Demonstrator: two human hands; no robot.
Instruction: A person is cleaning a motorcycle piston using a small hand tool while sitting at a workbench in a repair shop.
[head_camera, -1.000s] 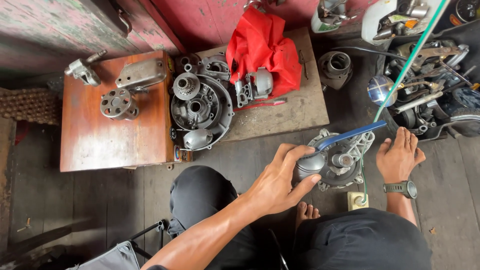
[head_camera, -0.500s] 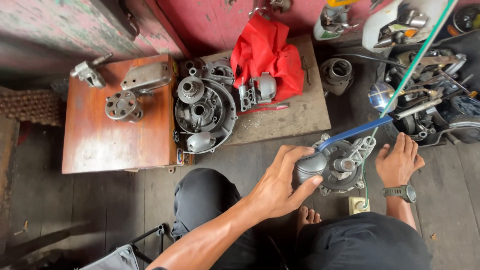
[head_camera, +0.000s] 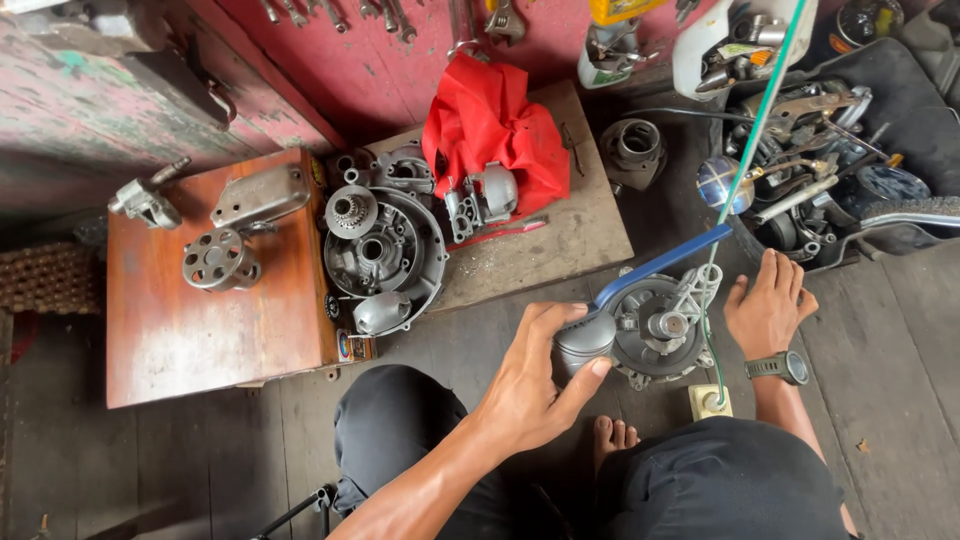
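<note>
1. Starting at nine o'clock, we see a reddish wooden board lying on the plank floor; on it rest a small metal bracket, a grey cast cover and a round drilled hub.
2. Just beside the board's right edge, toward ten o'clock from our hands, sits an open engine crankcase with its gears showing, partly on a paler wooden slab.
3. At twelve o'clock a red cloth is bunched on that slab, touching a small grey engine part.
4. Our left hand is at the centre, fingers curled and thumb pressed against a grey cylindrical housing on the left side of a round engine cover assembly, which lies on the floor between our two hands.
5. A blue-handled tool runs from the grey housing up toward one o'clock, across the top of the assembly; a thin green cord crosses above it and drops to a small cream block at five o'clock from the assembly.
6. Our right hand, wearing a dark wristwatch, is spread flat at three o'clock from the assembly, fingers open, palm down, holding nothing.
7. At two o'clock a dark tray of mixed metal parts stands near the right hand.
</note>
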